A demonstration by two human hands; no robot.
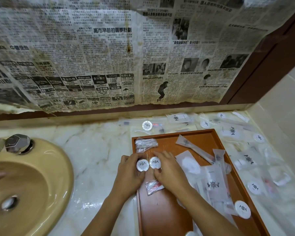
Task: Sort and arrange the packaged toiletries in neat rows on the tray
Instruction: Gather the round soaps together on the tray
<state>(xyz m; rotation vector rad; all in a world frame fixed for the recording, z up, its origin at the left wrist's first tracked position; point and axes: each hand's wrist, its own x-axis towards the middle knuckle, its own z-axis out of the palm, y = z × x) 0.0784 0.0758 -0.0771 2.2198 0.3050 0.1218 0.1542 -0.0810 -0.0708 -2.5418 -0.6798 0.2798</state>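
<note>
Where two hands (148, 171) pinch: two round soaps (148, 164), side by side.

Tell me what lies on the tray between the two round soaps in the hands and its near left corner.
One thing: a small clear packet with red inside lies on the tray just nearer than the two round soaps, partly under the right hand. Beyond it the tray floor looks bare.

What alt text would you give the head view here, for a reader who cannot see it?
A person's left hand and right hand each hold a round white soap, the two side by side at the left edge of a brown tray. More packaged toiletries lie loose on the tray and on the marble counter, beside a beige sink.
</note>
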